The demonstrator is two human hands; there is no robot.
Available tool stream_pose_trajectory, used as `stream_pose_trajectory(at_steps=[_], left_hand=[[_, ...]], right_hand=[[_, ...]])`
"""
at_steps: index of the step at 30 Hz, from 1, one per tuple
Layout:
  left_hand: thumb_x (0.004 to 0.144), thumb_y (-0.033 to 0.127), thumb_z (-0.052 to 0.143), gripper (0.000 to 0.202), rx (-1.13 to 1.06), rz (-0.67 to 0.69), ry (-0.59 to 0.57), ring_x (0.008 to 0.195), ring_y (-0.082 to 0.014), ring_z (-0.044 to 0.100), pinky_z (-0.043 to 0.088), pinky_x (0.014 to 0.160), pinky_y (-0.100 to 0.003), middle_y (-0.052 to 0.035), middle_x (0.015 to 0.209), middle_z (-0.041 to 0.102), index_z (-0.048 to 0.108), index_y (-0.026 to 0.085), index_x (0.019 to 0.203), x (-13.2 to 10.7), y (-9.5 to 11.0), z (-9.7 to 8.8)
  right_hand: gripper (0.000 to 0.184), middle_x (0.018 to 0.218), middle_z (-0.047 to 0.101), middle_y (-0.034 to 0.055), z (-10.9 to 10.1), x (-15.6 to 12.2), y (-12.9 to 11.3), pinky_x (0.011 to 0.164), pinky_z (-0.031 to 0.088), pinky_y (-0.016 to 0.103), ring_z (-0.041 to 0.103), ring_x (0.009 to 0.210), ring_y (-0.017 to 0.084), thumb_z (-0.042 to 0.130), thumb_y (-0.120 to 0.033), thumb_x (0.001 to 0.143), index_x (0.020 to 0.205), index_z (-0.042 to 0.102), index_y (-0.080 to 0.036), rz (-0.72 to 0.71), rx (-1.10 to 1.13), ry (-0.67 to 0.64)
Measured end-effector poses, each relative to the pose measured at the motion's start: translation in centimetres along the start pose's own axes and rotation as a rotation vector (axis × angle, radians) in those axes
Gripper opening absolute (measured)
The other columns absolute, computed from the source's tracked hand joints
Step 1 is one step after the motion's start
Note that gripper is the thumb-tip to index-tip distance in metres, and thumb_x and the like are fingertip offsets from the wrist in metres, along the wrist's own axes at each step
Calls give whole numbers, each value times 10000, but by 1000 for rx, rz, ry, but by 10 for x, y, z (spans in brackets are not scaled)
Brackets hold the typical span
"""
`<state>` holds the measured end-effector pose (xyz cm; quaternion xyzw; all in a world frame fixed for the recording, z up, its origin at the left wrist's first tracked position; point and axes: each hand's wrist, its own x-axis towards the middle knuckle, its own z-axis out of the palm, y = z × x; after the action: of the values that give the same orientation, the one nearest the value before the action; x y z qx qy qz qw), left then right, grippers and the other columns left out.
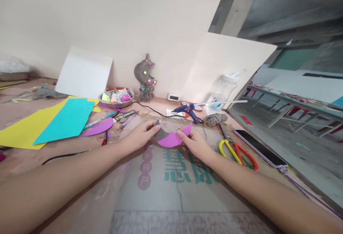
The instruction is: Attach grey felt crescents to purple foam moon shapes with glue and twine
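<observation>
My left hand (142,133) pinches the left tip of a dark grey crescent piece (161,134). A purple crescent-shaped paper (170,141) overlaps it, and my right hand (195,144) pinches that paper near its right end. Both pieces are held just above a printed cardboard sheet (150,205) under clear plastic. Whether the two pieces are stuck together I cannot tell. Beyond my right hand rests a blue glue gun (190,111). Scissors (232,146) with yellow and orange handles lie to the right of that hand.
Yellow paper (21,130), turquoise paper (65,121) and another purple piece (99,127) lie left. Behind stand a bowl of coloured clay (118,100), a grey moon ornament (146,73) and a clear bottle (223,89). A yarn ball (215,119) and phone (258,147) lie right.
</observation>
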<state>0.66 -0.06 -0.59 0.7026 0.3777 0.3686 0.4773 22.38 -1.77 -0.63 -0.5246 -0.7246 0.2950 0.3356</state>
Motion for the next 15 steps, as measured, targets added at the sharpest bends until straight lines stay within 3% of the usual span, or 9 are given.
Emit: stream_pose_trajectory(at_steps=[15], left_hand=[[851,480,426,333,27,31,-20,520,-85,338,278,487,-213,55,595,362,414,181,706,1,-4,-1]], right_hand=[[379,559,509,-5,0,0,-4,519,354,248,463,553,130,431,-467,842,623,518,-170,-42,-106,46]])
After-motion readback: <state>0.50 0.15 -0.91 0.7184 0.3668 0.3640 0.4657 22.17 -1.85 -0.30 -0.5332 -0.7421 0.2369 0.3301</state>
